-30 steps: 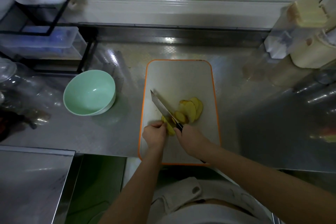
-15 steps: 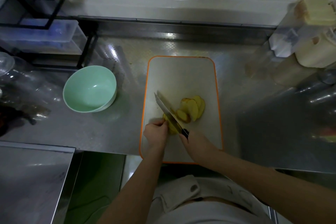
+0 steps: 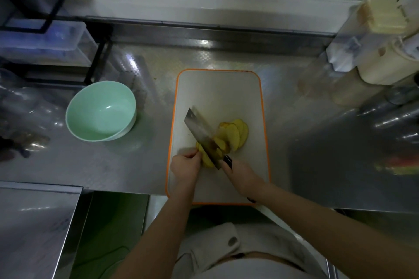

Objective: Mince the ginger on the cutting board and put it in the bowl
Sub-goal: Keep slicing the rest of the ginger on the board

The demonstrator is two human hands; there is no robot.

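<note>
1. Pale yellow ginger (image 3: 235, 136) is lying on the board's near half, its thin oval slices overlapping in a fan, an uncut chunk (image 3: 207, 161) sitting just left.
2. A white rectangular cutting board with an orange rim (image 3: 217, 93) is lying flat on the tabletop (image 3: 147, 161).
3. A mint-green round bowl (image 3: 99, 106) is standing upright, well left of the board.

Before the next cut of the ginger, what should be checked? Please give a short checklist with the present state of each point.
1. Right hand grips the knife by its handle: ok.
2. Left hand holds the ginger piece: ok.
3. Left fingertips clear of the blade: cannot tell, very close.
4. Ginger slices lie on the cutting board: ok.
5. Bowl stands left of the board, nothing in it: ok.
</note>
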